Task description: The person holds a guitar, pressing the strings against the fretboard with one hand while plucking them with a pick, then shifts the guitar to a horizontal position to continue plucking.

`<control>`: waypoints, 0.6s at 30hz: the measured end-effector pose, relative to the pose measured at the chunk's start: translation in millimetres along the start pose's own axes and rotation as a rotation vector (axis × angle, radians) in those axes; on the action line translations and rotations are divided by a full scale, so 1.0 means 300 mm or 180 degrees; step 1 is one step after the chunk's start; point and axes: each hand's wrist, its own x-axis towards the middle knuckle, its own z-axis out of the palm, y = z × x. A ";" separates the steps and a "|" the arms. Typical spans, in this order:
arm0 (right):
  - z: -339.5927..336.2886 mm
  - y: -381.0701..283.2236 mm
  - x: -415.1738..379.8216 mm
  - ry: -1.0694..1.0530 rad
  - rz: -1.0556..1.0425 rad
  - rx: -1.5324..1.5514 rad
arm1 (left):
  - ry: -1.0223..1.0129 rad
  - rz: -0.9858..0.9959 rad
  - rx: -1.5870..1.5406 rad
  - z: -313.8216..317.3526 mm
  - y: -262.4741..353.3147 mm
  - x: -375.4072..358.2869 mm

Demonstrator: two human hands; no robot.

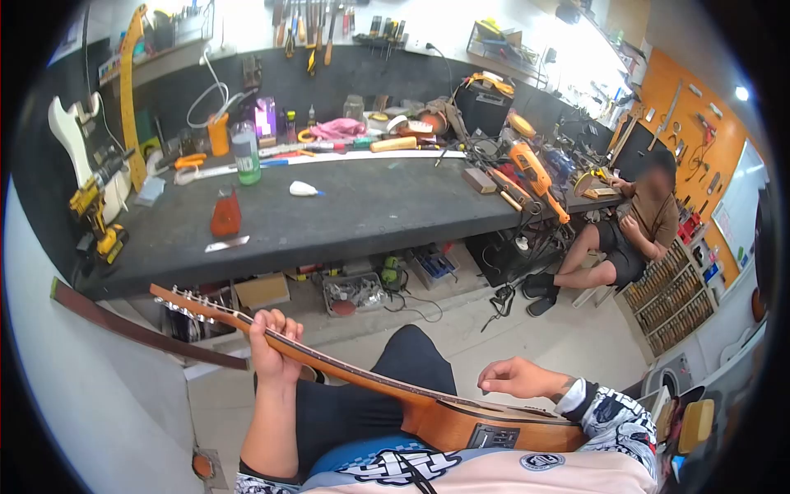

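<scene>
An acoustic guitar (pixel 444 424) lies across the lap, its neck pointing to the left and its headstock (pixel 193 305) near the bench's front edge. My left hand (pixel 276 337) is wrapped round the neck close to the headstock, thumb on the near side. Above the guitar's body, by the strings and bridge, is my right hand (pixel 518 379), its fingers curled together; a small dark thing seems to show at the fingertips, too small to name. The control panel (pixel 494 436) on the guitar's side faces up.
A dark workbench (pixel 370 193) spans the front, bearing a yellow drill (pixel 103 210), a green bottle (pixel 247 156), a white glue bottle (pixel 304 189) and an orange power tool (pixel 535 173). A seated person (pixel 650 214) is at the right. Bins (pixel 354 295) stand underneath.
</scene>
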 end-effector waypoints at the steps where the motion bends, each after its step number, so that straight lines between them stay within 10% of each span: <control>1: -0.006 -0.005 -0.008 -0.0030 -0.0323 0.0290 | -0.0025 0.0011 0.0032 -0.003 -0.003 -0.001; 8: 0.058 0.179 0.016 0.0319 0.1242 -0.0759 | -0.0209 0.0035 0.0150 0.041 -0.005 -0.024; 11: 0.006 0.072 -0.027 -0.0115 -0.0979 -0.1219 | -0.0261 0.0007 0.0236 0.060 0.002 -0.024; 14: -0.014 0.010 -0.067 -0.0267 -0.1017 0.0508 | -0.0465 -0.0003 0.0319 0.041 -0.002 -0.014; 18: 0.003 0.140 -0.025 -0.0172 -0.0325 0.0293 | -0.0991 -0.0032 0.0551 0.015 0.003 0.001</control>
